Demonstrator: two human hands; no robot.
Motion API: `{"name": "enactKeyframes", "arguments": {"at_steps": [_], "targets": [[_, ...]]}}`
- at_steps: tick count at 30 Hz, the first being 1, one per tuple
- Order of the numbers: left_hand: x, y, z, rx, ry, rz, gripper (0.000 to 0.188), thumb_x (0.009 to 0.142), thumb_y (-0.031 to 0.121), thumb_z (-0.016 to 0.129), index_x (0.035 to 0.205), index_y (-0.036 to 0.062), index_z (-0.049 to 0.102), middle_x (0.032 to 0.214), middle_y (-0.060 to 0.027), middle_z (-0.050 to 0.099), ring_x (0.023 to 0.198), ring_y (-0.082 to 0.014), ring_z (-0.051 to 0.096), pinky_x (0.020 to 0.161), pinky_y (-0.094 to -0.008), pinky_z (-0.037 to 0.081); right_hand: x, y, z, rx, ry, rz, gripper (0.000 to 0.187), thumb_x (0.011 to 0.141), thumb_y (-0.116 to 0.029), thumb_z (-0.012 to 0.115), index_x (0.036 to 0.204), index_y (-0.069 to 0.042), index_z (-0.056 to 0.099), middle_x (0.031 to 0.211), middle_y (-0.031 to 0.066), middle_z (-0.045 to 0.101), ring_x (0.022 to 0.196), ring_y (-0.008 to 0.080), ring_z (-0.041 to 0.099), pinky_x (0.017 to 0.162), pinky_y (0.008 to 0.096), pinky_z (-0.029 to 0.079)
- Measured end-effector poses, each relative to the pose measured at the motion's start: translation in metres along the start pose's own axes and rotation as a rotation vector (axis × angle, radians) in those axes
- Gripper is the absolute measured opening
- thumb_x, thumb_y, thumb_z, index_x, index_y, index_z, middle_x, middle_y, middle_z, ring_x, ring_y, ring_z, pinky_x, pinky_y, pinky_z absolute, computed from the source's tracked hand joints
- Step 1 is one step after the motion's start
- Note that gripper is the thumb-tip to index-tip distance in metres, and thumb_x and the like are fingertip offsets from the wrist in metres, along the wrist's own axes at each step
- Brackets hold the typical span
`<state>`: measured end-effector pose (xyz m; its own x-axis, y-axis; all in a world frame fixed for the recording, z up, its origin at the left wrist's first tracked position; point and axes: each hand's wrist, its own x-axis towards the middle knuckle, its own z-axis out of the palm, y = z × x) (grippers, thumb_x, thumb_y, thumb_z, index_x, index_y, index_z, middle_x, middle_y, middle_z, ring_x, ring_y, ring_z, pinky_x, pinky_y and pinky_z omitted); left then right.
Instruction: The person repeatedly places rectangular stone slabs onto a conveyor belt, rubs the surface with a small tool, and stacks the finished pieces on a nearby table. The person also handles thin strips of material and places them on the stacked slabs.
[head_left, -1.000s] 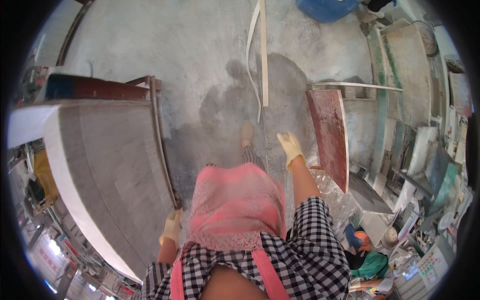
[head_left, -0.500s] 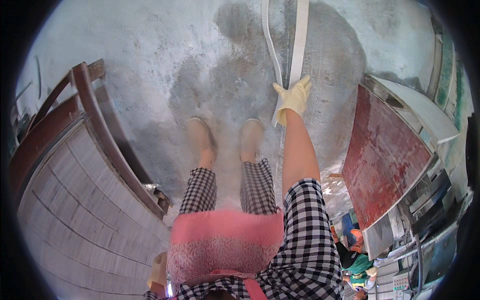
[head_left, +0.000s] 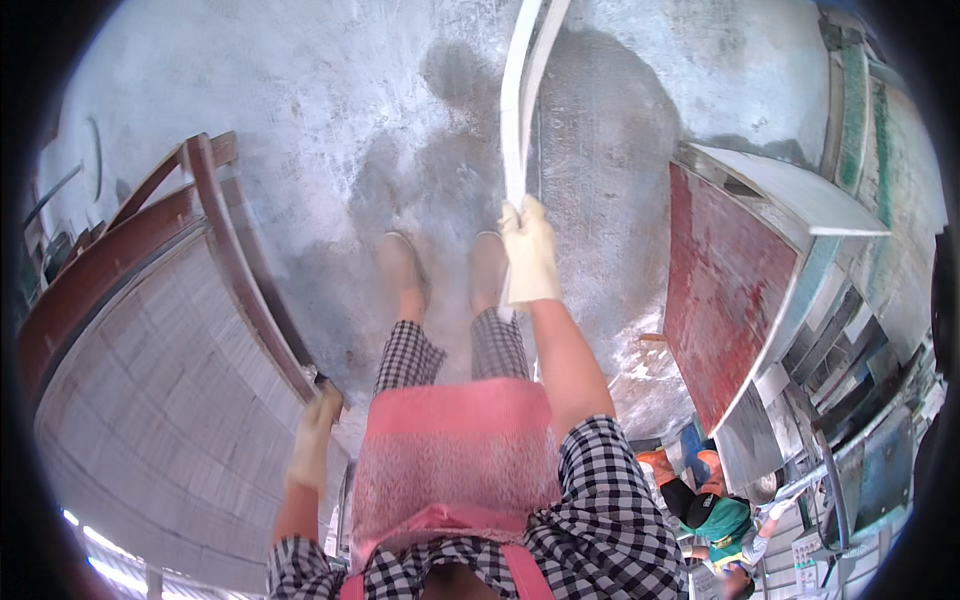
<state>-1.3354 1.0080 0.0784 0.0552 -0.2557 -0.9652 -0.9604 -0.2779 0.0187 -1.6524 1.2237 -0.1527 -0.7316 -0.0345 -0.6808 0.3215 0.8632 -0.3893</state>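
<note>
My right hand (head_left: 529, 250), in a cream rubber glove, is closed around long, narrow white strips (head_left: 514, 110). They run from it past the far edge of view, and a short end hangs below the glove. What the strips are made of I cannot tell. My left hand (head_left: 316, 430), in a similar glove, is beside the near end of a brown-framed rack or cart (head_left: 232, 235) holding a pale grey, board-like surface (head_left: 190, 400). Its fingers are blurred, so whether they touch the frame is unclear.
At right stands a box-like unit with a worn red side panel (head_left: 725, 290) and a pale top. Metal pieces and green-edged parts lie beyond it. A co-worker in a green top (head_left: 722, 530) is at lower right. The grey concrete floor (head_left: 300, 90) has damp-looking dark patches.
My right hand has moved left and nearer to me, drawing the strips with it. My left hand has come up from the lower edge to the frame's near end. The view has shifted slightly.
</note>
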Motion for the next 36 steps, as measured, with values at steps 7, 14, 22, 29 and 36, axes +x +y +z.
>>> {"name": "enactKeyframes", "arguments": {"at_steps": [7,14,22,29,36], "targets": [[0.007,0.224,0.083,-0.200,-0.274,0.547,0.083,0.096,0.045,0.061,0.158,0.0042,0.024,0.149,-0.0180,0.048,0.140,-0.0314,0.044,0.115,-0.0374,0.037,-0.141,-0.069,-0.067,-0.064,-0.130,-0.022,0.033,0.098,-0.035,0.055,0.124,-0.016,0.058,0.100,0.0251,0.070,0.094,0.0459,0.067,0.083,0.0529,0.051],[-0.052,0.270,0.144,-0.277,-0.174,0.510,0.064,0.095,0.036,0.066,0.144,0.0019,0.044,0.111,-0.0117,0.063,0.088,-0.0176,0.060,0.080,-0.0322,0.051,-0.216,-0.100,-0.102,0.188,-0.314,-0.225,0.041,0.097,-0.038,0.057,0.130,-0.013,0.058,0.104,0.0230,0.070,0.098,0.0408,0.067,0.088,0.0500,0.051],[-0.152,0.209,0.024,-0.267,-0.212,0.487,0.046,0.101,0.030,0.059,0.135,-0.0001,0.054,0.089,-0.0035,0.065,0.061,-0.0070,0.050,0.053,-0.0233,0.040,-0.211,-0.142,-0.167,1.130,-0.771,-0.055,0.086,0.101,-0.057,0.049,0.152,0.008,0.027,0.152,0.0291,0.040,0.141,0.0374,0.043,0.113,0.0505,0.041],[-0.291,0.094,-0.019,-0.195,-0.186,0.496,0.051,0.098,0.027,0.059,0.141,0.0006,0.051,0.087,-0.0024,0.065,0.056,-0.0056,0.049,0.051,-0.0205,0.038,-0.236,-0.223,-0.163,1.472,-0.865,-0.007,0.081,0.101,-0.058,0.048,0.155,-0.002,0.021,0.152,0.0208,0.038,0.143,0.0369,0.039,0.110,0.0582,0.045],[-0.360,-0.042,-0.026,-0.296,-0.382,0.465,0.057,0.093,0.029,0.061,0.144,0.0037,0.051,0.088,-0.0013,0.065,0.062,-0.0068,0.048,0.060,-0.0217,0.039,-0.292,-0.252,-0.186,1.836,-0.596,-0.021,0.052,0.106,-0.033,0.049,0.139,0.005,0.039,0.131,0.0197,0.059,0.118,0.0319,0.061,0.102,0.0463,0.055]]}}
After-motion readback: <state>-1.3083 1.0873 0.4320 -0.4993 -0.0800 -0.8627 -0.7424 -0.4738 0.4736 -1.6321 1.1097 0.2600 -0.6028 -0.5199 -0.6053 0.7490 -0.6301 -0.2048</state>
